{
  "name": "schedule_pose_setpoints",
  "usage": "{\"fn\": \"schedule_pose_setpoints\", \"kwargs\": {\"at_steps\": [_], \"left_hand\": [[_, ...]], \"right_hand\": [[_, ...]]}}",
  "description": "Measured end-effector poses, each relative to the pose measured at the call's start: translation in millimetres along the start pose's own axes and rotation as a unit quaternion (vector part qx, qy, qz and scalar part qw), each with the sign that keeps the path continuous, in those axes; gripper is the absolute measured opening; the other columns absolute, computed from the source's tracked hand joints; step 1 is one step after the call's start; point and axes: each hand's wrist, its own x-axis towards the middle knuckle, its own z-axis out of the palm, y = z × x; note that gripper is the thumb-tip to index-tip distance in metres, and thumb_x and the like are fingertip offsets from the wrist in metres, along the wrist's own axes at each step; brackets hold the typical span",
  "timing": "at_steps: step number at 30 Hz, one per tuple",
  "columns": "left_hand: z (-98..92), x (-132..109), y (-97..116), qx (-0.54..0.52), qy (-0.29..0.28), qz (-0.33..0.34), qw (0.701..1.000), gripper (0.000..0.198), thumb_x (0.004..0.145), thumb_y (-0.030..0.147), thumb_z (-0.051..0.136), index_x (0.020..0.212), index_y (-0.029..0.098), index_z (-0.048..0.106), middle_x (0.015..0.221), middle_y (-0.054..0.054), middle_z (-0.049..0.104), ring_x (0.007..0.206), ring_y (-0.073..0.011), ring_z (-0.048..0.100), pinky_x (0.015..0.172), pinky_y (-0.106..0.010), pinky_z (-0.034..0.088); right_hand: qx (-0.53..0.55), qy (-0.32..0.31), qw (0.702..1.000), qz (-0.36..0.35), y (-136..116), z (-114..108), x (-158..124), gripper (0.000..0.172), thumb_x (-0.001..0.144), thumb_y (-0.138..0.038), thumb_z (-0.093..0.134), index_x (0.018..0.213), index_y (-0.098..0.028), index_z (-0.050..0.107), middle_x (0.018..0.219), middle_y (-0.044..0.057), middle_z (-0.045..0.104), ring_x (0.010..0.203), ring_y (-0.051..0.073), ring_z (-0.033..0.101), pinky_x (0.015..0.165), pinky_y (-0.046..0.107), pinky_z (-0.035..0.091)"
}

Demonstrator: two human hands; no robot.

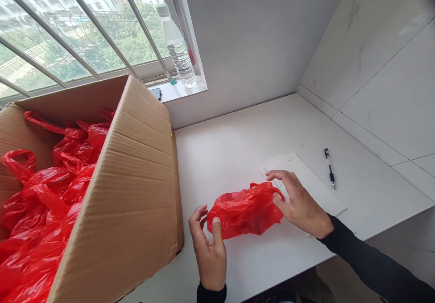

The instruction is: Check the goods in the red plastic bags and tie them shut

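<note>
Bag [246, 214], red and crumpled, lies on the white table [231, 153] between the person's two hands, near the front edge. Its plastic is bunched along the top, with a small loop standing up near the right end.

The left hand [209, 251] is at the bag's left end, thumb over the front of the plastic and fingers curled just past the end. Whether they pinch it, one cannot tell. The right hand [301, 205] is at the other end, its thumb against the upper edge and its forefinger reaching out above, apart from the thumb. The lower fingers are hidden, so any hold they have cannot be told. Both wrists come out of black sleeves [370, 257].

Behind the right hand and partly under it lies white paper [312, 183], with a few small marks along its far edge. A pen [329, 169] with black ends lies beyond the paper, on the right.

To the left stands an open cardboard box [136, 180], well filled with red bags [50, 176], several with their handles sticking up. Past it, a clear bottle [178, 46], partly filled, stands on the sill [175, 93] beside the barred window [84, 35].
</note>
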Motion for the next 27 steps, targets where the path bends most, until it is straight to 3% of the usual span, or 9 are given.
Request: {"fn": "schedule_pose_setpoints", "kwargs": {"at_steps": [2, 5, 9, 14, 16, 19, 21, 24, 27], "left_hand": [[6.6, -1.5, 9.5, 0.052, -0.058, 0.103, 0.992, 0.047, 0.09, 0.03, 0.06, 0.136, 0.031, 0.053, 0.144, -0.008, 0.05, 0.135, -0.029, 0.042, 0.113, -0.051, 0.032], [14.6, 0.9, 18.1, 0.095, -0.156, 0.191, 0.964, 0.041, 0.086, 0.022, 0.062, 0.125, 0.032, 0.067, 0.132, -0.005, 0.062, 0.131, -0.0301, 0.046, 0.116, -0.056, 0.026], [13.1, 8.1, 15.7, 0.05, -0.129, 0.131, 0.982, 0.016, 0.091, 0.029, 0.061, 0.101, 0.027, 0.073, 0.106, -0.005, 0.071, 0.109, -0.0269, 0.061, 0.104, -0.05, 0.043], [6.7, 9.8, 24.3, -0.01, -0.064, 0.014, 0.998, 0.029, 0.099, 0.041, 0.05, 0.113, 0.021, 0.066, 0.103, -0.008, 0.072, 0.091, -0.023, 0.068, 0.079, -0.036, 0.055], [8.0, 7.8, 34.8, -0.054, -0.06, -0.016, 0.997, 0.033, 0.099, 0.044, 0.051, 0.115, 0.02, 0.066, 0.105, -0.008, 0.073, 0.094, -0.0225, 0.068, 0.079, -0.033, 0.055], [11.8, 4.4, 50.8, -0.123, -0.078, -0.041, 0.989, 0.031, 0.095, 0.045, 0.06, 0.114, 0.021, 0.067, 0.112, -0.008, 0.071, 0.103, -0.0225, 0.066, 0.079, -0.029, 0.053], [13.4, 3.1, 58.5, -0.15, -0.092, -0.042, 0.984, 0.028, 0.094, 0.043, 0.061, 0.111, 0.022, 0.068, 0.113, -0.007, 0.07, 0.106, -0.0225, 0.065, 0.075, -0.027, 0.052], [12.5, 2.9, 66.3, -0.224, -0.122, -0.042, 0.966, 0.025, 0.097, 0.042, 0.058, 0.109, 0.023, 0.068, 0.114, -0.008, 0.07, 0.112, -0.0244, 0.064, 0.082, -0.03, 0.053], [7.8, 3.3, 76.7, -0.322, -0.144, -0.053, 0.934, 0.022, 0.098, 0.041, 0.055, 0.1, 0.023, 0.068, 0.11, -0.008, 0.071, 0.117, -0.0266, 0.062, 0.093, -0.037, 0.053]], "right_hand": [[0.004, -0.045, 0.998, -0.034, -5.7, 0.9, 0.6, 0.045, 0.086, -0.007, 0.049, 0.128, -0.026, 0.046, 0.128, 0.006, 0.057, 0.119, 0.025, 0.05, 0.099, 0.045, 0.046], [-0.01, -0.099, 0.991, -0.09, -13.2, 4.9, 3.7, 0.041, 0.089, -0.017, 0.057, 0.128, -0.026, 0.05, 0.119, 0.004, 0.062, 0.111, 0.025, 0.053, 0.102, 0.048, 0.042], [0.018, -0.101, 0.994, -0.049, -9.3, 5.3, 5.2, 0.011, 0.096, -0.029, 0.056, 0.106, -0.027, 0.06, 0.1, 0.001, 0.067, 0.098, 0.023, 0.057, 0.093, 0.044, 0.044], [0.065, -0.038, 0.996, 0.057, 0.8, -4.2, -0.5, 0.017, 0.105, -0.039, 0.038, 0.103, -0.027, 0.05, 0.094, 0.001, 0.061, 0.078, 0.019, 0.057, 0.061, 0.033, 0.046], [0.129, -0.029, 0.988, 0.076, -0.9, -7.1, -2.3, 0.015, 0.104, -0.042, 0.042, 0.102, -0.028, 0.048, 0.104, 0.002, 0.061, 0.09, 0.02, 0.058, 0.067, 0.032, 0.048], [0.212, -0.029, 0.974, 0.068, -9.0, -9.3, -3.5, 0.019, 0.1, -0.044, 0.053, 0.112, -0.031, 0.046, 0.12, 0.001, 0.057, 0.112, 0.02, 0.054, 0.091, 0.034, 0.047], [0.219, -0.056, 0.971, 0.073, -15.6, -10.5, -3.8, 0.02, 0.1, -0.046, 0.053, 0.114, -0.032, 0.049, 0.109, 0.0, 0.057, 0.102, 0.019, 0.056, 0.087, 0.033, 0.046], [0.211, -0.074, 0.973, 0.057, -24.3, -14.4, -5.5, 0.024, 0.103, -0.047, 0.044, 0.092, -0.027, 0.054, 0.086, -0.001, 0.05, 0.081, 0.017, 0.05, 0.073, 0.032, 0.043], [0.283, -0.045, 0.958, 0.016, -31.7, -20.7, -9.4, 0.026, 0.105, -0.045, 0.039, 0.093, -0.027, 0.053, 0.091, 0.001, 0.048, 0.085, 0.018, 0.049, 0.078, 0.032, 0.044]]}}
